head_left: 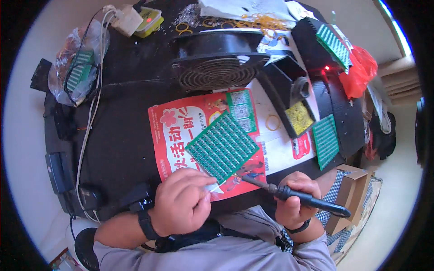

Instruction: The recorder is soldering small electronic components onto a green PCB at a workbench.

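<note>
A green circuit board (222, 147) with rows of small parts lies at a slant on a red printed sheet (156, 135). My left hand (183, 198) is closed at the board's near corner, its fingertips pinched there. Below those fingertips shows a small white patch; whether it is a loose scrap or part of the sheet I cannot tell. In my right hand (298, 198) is a black soldering iron (289, 193), gripped round its handle. The iron's tip points left, just off the board's near right edge, and looks apart from it.
A black fan (219, 72) stands behind the board. To its right is an iron stand (285, 90) with a yellow sponge (299, 118). Another green board (325, 141) lies at the right edge. A red bag (360, 71), orange rings (266, 21) and cables (90, 117) surround the workspace.
</note>
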`<action>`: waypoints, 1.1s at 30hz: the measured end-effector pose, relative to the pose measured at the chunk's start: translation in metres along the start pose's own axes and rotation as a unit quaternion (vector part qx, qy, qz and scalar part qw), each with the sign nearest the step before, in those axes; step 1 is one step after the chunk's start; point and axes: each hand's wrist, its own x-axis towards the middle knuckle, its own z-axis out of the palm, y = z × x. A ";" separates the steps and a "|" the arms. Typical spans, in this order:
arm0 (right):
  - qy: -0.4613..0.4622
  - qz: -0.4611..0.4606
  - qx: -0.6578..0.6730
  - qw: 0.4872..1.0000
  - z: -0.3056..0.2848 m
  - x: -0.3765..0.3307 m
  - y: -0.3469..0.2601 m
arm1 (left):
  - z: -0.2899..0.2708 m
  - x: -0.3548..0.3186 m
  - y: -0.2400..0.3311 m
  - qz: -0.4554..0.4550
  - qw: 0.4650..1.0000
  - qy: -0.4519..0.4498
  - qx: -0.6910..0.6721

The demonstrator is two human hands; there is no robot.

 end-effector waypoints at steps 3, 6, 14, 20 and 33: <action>-0.002 -0.013 0.012 1.000 0.006 -0.003 0.009 | -0.002 0.000 0.003 0.007 1.000 0.001 -0.012; 0.000 -0.020 0.031 0.999 0.009 -0.004 0.014 | 0.000 0.001 0.000 -0.001 1.000 -0.002 -0.011; 0.019 0.000 0.017 1.000 0.016 -0.001 0.011 | -0.001 -0.002 -0.005 -0.013 1.000 -0.012 -0.009; 0.052 -0.021 -0.036 0.998 0.024 -0.004 0.011 | 0.001 -0.003 -0.005 -0.025 0.999 -0.024 -0.027; 0.061 -0.016 -0.038 0.997 0.027 -0.003 0.011 | 0.000 -0.001 -0.004 -0.030 0.999 -0.026 -0.028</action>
